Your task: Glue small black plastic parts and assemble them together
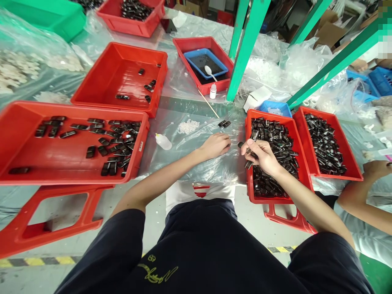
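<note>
My left hand (217,145) rests palm down on the plastic-covered table, its fingers curled under. Whatever lies beneath them, if anything, is hidden. Just beyond its fingertips is a pair of small black glossy parts (224,123). My right hand (261,156) is closed around a few black parts of the same sort, over the left edge of a red bin (249,179). That bin is heaped with many more of these parts (275,143). Left of my left hand are a pile of small white pieces (188,126) and a translucent squeeze bottle (163,141) lying on its side.
On the left, two red trays (55,159) (113,61) contain scattered black parts. A red tray (183,49) behind holds a blue tray (225,67) and white spoon (210,72), near a small white bottle (212,91). Green posts (245,53) rise behind. Another person's arm (364,200) is at right.
</note>
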### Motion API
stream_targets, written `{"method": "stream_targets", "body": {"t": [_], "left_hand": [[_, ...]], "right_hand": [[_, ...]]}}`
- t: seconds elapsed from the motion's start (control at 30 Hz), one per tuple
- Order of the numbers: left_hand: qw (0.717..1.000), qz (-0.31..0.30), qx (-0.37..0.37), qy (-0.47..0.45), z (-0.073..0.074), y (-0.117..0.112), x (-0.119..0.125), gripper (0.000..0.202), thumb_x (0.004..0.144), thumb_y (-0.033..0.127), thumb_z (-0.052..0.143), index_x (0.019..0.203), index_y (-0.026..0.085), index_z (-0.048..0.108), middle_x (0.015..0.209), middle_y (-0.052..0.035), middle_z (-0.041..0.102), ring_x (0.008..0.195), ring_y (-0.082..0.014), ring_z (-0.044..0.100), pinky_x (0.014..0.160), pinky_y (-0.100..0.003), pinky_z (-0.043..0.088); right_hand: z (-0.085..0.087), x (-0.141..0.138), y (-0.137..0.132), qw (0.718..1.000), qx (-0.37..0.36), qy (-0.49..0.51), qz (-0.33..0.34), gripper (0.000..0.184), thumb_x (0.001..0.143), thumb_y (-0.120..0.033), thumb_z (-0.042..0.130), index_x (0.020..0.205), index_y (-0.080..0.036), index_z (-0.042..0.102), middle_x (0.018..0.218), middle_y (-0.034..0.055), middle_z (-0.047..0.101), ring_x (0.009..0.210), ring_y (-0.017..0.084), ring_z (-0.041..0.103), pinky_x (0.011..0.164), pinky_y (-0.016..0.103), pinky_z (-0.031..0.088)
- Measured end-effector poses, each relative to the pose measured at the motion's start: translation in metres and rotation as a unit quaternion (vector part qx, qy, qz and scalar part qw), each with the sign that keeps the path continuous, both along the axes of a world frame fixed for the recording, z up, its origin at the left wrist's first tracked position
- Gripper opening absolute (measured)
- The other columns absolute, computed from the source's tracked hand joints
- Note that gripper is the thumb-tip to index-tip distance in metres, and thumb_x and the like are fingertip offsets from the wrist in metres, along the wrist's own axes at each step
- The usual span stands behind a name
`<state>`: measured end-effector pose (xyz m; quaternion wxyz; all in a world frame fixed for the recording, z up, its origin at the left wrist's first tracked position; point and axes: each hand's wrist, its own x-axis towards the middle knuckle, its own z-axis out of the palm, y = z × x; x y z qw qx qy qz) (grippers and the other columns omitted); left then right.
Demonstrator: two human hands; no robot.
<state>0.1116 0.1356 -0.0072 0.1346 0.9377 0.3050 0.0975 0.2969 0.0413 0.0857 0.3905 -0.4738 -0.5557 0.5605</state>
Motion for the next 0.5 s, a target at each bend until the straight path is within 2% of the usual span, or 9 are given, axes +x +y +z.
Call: {"method": "stream_targets", "body": {"t": [0.1, 0.2, 0.27, 0.37, 0.43, 0.5], "left_hand": [[0.995, 0.052, -0.061, -0.064, 0.000, 0.000, -0.011, 0.020, 0.098, 0.021, 0.061, 0.108, 0.016, 0.077, 0.100, -0.0103, 0.081, 0.094, -0.0263, 0.076, 0.086, -0.035, 0.054], [0.967, 0.109, -0.106, -0.205, 0.007, -0.005, -0.027, 0.016, 0.097, 0.022, 0.064, 0.106, 0.018, 0.076, 0.095, -0.0052, 0.082, 0.083, -0.0200, 0.076, 0.081, -0.030, 0.054], [0.949, 0.128, -0.074, -0.277, 0.016, -0.011, -0.040, 0.013, 0.098, 0.023, 0.066, 0.103, 0.018, 0.077, 0.098, -0.0050, 0.082, 0.083, -0.0179, 0.075, 0.081, -0.029, 0.054], [0.935, 0.128, -0.026, -0.329, 0.032, -0.022, -0.058, 0.013, 0.099, 0.027, 0.069, 0.101, 0.020, 0.079, 0.100, -0.0052, 0.083, 0.080, -0.0160, 0.072, 0.079, -0.029, 0.054], [0.922, 0.133, -0.050, -0.360, 0.042, -0.030, -0.068, 0.012, 0.097, 0.030, 0.073, 0.097, 0.020, 0.079, 0.093, -0.0042, 0.082, 0.075, -0.0145, 0.069, 0.072, -0.028, 0.053], [0.905, 0.138, -0.112, -0.387, 0.051, -0.037, -0.076, 0.014, 0.092, 0.032, 0.078, 0.091, 0.019, 0.078, 0.086, -0.0035, 0.080, 0.073, -0.0142, 0.069, 0.067, -0.026, 0.052]], "right_hand": [[-0.002, -0.002, 0.001, 0.997, -0.061, 0.036, 0.022, 0.059, 0.091, -0.074, 0.070, 0.074, -0.017, 0.066, 0.048, -0.0088, 0.035, 0.041, 0.005, 0.018, 0.040, 0.022, 0.010], [-0.004, -0.005, 0.003, 0.993, -0.092, 0.046, 0.055, 0.060, 0.091, -0.075, 0.069, 0.076, -0.017, 0.065, 0.049, -0.0094, 0.034, 0.041, 0.004, 0.016, 0.038, 0.022, 0.010], [-0.005, -0.007, 0.005, 0.993, -0.084, 0.026, 0.076, 0.061, 0.092, -0.075, 0.068, 0.075, -0.017, 0.066, 0.049, -0.0089, 0.034, 0.041, 0.005, 0.020, 0.038, 0.022, 0.012], [-0.006, -0.011, 0.006, 0.993, -0.046, 0.001, 0.109, 0.061, 0.095, -0.072, 0.066, 0.073, -0.016, 0.067, 0.050, -0.0074, 0.037, 0.044, 0.007, 0.030, 0.040, 0.022, 0.018], [-0.007, -0.016, 0.005, 0.990, -0.024, -0.007, 0.141, 0.061, 0.098, -0.071, 0.064, 0.072, -0.015, 0.067, 0.051, -0.0071, 0.038, 0.045, 0.007, 0.034, 0.043, 0.023, 0.022], [-0.007, -0.022, 0.003, 0.984, -0.008, -0.030, 0.175, 0.060, 0.100, -0.069, 0.062, 0.074, -0.015, 0.067, 0.052, -0.0074, 0.039, 0.045, 0.007, 0.035, 0.046, 0.023, 0.026]]}}
